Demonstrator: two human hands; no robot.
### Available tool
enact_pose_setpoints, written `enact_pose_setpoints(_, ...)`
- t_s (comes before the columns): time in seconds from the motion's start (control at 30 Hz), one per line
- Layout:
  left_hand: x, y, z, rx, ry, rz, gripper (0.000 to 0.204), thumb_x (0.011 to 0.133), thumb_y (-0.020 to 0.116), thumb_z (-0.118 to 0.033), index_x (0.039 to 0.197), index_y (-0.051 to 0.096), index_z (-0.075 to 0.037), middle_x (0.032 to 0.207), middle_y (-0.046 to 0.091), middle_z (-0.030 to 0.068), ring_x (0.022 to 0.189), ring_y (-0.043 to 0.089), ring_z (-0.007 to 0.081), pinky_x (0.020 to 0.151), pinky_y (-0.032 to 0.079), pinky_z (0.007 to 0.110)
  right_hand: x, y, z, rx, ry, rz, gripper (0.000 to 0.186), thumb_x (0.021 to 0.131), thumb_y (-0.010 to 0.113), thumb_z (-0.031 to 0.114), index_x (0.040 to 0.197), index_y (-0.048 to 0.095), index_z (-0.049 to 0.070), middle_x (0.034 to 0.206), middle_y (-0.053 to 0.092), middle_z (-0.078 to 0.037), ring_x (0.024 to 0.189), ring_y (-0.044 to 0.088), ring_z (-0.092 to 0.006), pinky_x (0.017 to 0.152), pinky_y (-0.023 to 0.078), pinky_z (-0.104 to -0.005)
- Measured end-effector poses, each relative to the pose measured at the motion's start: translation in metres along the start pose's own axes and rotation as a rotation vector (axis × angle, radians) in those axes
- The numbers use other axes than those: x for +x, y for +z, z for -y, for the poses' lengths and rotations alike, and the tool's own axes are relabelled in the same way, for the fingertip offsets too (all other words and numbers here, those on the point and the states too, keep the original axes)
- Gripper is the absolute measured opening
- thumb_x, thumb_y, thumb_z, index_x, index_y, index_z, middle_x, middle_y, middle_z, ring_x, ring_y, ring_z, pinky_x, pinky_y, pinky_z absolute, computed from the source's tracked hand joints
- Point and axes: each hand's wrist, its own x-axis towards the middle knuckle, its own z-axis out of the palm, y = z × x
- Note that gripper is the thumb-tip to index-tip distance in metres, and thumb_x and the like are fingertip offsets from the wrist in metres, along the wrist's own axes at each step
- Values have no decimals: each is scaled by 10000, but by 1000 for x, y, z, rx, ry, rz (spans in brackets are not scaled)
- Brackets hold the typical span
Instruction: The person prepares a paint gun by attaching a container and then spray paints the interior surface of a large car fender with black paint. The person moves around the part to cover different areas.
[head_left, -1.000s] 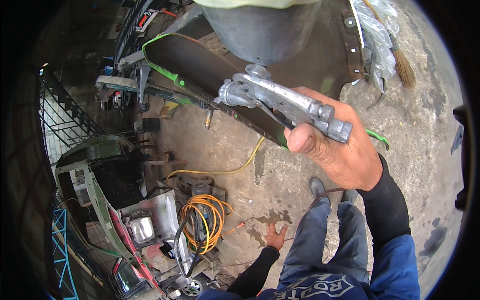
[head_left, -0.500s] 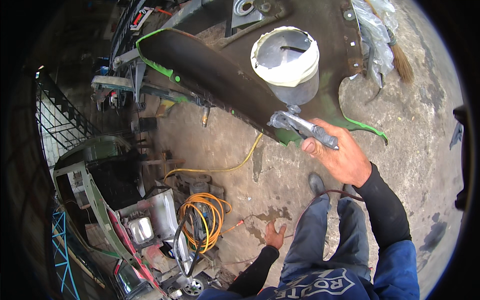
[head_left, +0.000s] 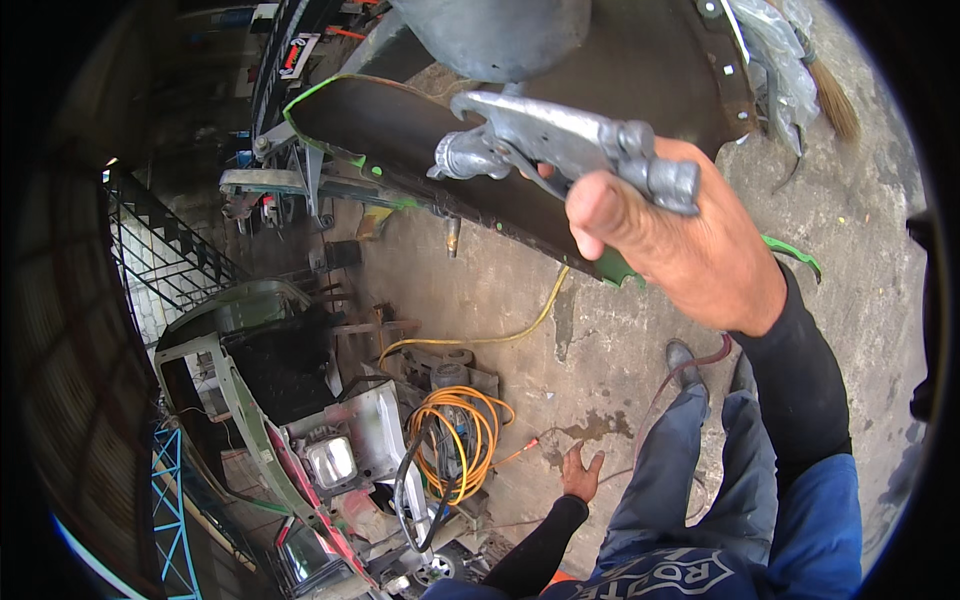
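My right hand [head_left: 708, 245] is wrapped around a silver-grey spray gun [head_left: 560, 135], raised high in front of me. Its grey paint cup [head_left: 495, 40] is above the gun body and partly cut off by the upper edge. Behind the gun stands a dark brown car body panel [head_left: 650, 90] with bright green edges; whether the gun touches it I cannot tell, though it looks apart. Low on the left, my left hand [head_left: 580, 473] hangs free with its fingers spread and nothing in it. A dark red hose [head_left: 715, 353] passes behind my right forearm.
A coiled orange hose [head_left: 480, 440] lies left of my left hand, beside car parts with a headlamp [head_left: 332, 460]. A yellow hose [head_left: 500, 335] crosses the concrete floor. At the upper right are clear plastic sheeting [head_left: 775, 60] and a straw broom [head_left: 832, 100].
My right hand has brought the spray gun up and closer. The cup has tilted, so its open top and pale rim no longer show. My left hand still hangs open.
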Motion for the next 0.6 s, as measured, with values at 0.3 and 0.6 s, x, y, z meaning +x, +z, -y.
enact_pose_setpoints(0.3,0,9,1,-37,0,43,684,855,650,-490,1380,454,-98,1388,475,169,1307,427,356,1049,347,511,-21,10,4,140,30,-60,853,721,719,676,1195,572,-17,824,539,4,755,496,-81,665,418,-233)
enact_pose_setpoints(0.6,-6,5,13,-86,7,-5,651,876,665,-408,1375,447,-52,1344,483,219,1267,454,371,1053,374,416,-12,31,5,-17,-14,-71,717,825,714,531,1211,541,-48,814,549,-6,752,486,-82,675,424,-239)
